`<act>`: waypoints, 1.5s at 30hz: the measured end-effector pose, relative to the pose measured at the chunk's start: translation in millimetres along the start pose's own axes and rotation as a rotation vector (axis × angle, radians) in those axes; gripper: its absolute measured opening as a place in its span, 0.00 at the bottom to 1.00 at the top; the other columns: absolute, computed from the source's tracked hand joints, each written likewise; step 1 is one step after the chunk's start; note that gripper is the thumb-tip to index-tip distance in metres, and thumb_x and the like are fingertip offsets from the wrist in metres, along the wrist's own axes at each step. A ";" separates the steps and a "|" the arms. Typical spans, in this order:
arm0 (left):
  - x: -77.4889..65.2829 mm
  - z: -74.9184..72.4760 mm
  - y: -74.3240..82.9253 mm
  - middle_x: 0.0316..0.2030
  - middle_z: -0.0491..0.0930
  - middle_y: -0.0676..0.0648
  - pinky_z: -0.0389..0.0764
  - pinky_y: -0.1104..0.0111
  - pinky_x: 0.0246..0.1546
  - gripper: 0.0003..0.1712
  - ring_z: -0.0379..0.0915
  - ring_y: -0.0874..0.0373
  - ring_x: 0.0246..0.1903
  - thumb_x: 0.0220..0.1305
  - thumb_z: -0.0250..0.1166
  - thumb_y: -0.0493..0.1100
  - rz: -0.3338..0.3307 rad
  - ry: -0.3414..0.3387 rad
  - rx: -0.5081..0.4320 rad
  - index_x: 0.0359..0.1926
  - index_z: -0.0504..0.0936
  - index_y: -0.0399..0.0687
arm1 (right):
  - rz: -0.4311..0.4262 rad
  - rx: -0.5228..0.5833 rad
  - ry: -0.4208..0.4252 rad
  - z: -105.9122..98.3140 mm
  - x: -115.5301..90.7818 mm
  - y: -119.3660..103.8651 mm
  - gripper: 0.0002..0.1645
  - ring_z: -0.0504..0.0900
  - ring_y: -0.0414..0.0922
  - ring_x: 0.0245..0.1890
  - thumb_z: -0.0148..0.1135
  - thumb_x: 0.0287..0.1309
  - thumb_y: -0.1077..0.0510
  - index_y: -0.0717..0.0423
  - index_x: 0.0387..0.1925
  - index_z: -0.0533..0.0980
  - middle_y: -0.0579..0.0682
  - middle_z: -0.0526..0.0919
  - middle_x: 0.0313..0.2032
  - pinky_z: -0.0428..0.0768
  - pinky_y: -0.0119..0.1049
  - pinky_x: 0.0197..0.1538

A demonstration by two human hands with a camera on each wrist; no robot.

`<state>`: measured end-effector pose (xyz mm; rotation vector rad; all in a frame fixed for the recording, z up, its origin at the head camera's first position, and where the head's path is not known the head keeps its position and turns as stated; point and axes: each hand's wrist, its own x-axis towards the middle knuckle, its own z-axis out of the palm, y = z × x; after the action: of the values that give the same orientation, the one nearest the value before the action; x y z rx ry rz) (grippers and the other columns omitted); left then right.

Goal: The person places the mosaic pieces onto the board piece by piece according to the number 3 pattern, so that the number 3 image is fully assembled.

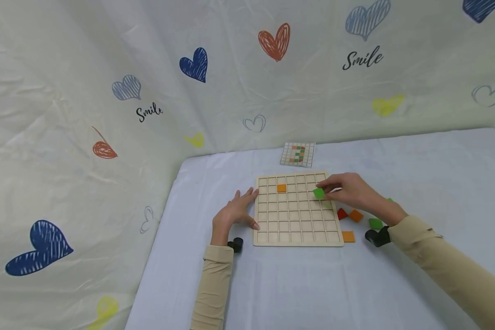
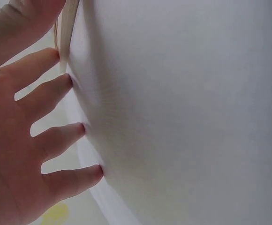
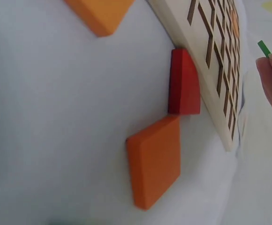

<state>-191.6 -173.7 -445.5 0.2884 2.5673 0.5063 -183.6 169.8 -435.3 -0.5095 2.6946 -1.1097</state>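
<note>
A pale wooden grid board (image 1: 288, 225) lies on the white cloth, with one orange square tile (image 1: 281, 188) in a cell of its upper left part. Above the board's right side, my right hand (image 1: 351, 190) pinches a green square tile (image 1: 319, 193) between thumb and fingers. The tile is tilted and casts a faint shadow on the board. My left hand (image 1: 234, 213) spreads its fingers at the board's left edge, forefinger and thumb touching the border. In the left wrist view, the other fingertips (image 2: 94, 174) rest on the cloth.
Right of the board lie a red piece (image 3: 185, 84) against its edge, a dark orange tile (image 3: 155, 161), a lighter orange tile (image 1: 348, 236) and a green tile (image 1: 375, 223). Another green piece (image 1: 390, 200) is partly hidden by the right forearm. A printed pattern card (image 1: 298, 154) lies behind the board.
</note>
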 end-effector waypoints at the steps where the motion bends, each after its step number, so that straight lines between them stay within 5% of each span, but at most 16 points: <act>1: 0.2 0.2 -0.3 0.83 0.44 0.53 0.46 0.40 0.78 0.68 0.30 0.42 0.82 0.47 0.84 0.47 0.003 -0.001 0.000 0.83 0.51 0.60 | 0.001 0.002 0.003 1.1 1.9 -0.8 0.20 0.87 0.53 0.49 0.71 0.61 0.61 0.61 0.55 0.84 0.53 0.89 0.45 0.85 0.49 0.52; 11: -0.5 0.0 0.4 0.83 0.44 0.52 0.46 0.41 0.79 0.68 0.31 0.44 0.82 0.47 0.84 0.46 0.002 -0.007 -0.012 0.83 0.51 0.59 | -0.045 -0.030 0.018 7.9 18.5 -6.0 0.20 0.87 0.57 0.47 0.70 0.60 0.64 0.64 0.54 0.84 0.57 0.90 0.44 0.84 0.53 0.51; 21: 2.8 1.8 -4.9 0.83 0.43 0.52 0.46 0.43 0.79 0.69 0.31 0.45 0.82 0.46 0.85 0.46 -0.014 0.003 0.003 0.83 0.51 0.61 | 0.024 -0.006 0.001 15.1 37.7 -12.0 0.21 0.87 0.56 0.46 0.68 0.61 0.63 0.66 0.56 0.83 0.61 0.89 0.47 0.84 0.53 0.52; 45: 2.0 -1.3 -2.8 0.83 0.43 0.52 0.44 0.42 0.79 0.69 0.30 0.45 0.83 0.46 0.85 0.46 -0.009 -0.001 -0.010 0.83 0.51 0.60 | 0.033 0.032 -0.029 44.1 82.7 -9.7 0.19 0.88 0.53 0.43 0.73 0.60 0.61 0.66 0.52 0.85 0.62 0.89 0.46 0.85 0.50 0.51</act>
<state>-194.3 -176.0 -446.5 0.2738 2.5628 0.5156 -244.7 103.5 -462.7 -0.4701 2.6463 -1.1264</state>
